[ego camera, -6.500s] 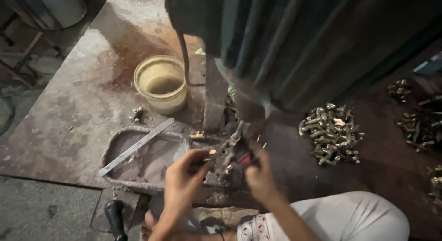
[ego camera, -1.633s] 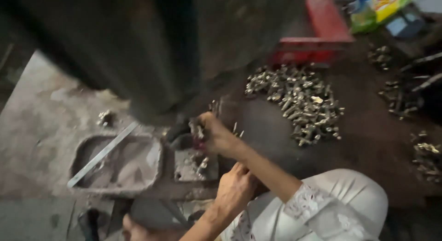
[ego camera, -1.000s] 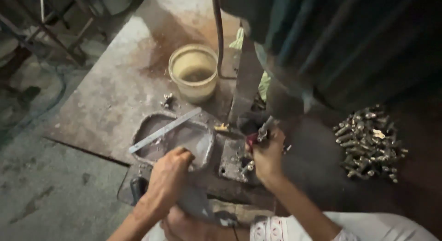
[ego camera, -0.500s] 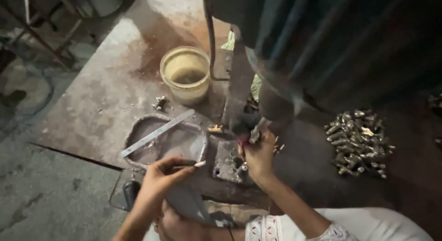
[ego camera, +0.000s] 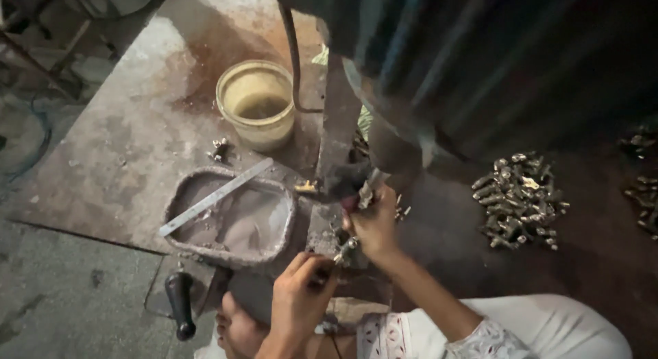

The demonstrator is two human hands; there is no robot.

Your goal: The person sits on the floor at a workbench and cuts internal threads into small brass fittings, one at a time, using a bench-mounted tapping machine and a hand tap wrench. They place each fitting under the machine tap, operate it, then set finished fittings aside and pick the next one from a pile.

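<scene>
My right hand grips a small metal fitting and holds it up under the head of a dark upright machine. My left hand is just below and left of it, its fingers pinched on another small metal fitting at the machine's base plate. The two hands almost touch. A small brass piece lies on the base to the left of the machine head.
A pile of metal fittings lies on the dark floor to the right, with more at the far right edge. Left of the machine are a sludge-filled tray with a metal ruler across it, a cream bucket and a black handle.
My left hand has moved right from the tray's edge to the machine base, close under my right hand. The right hand stays at the machine head with its fitting.
</scene>
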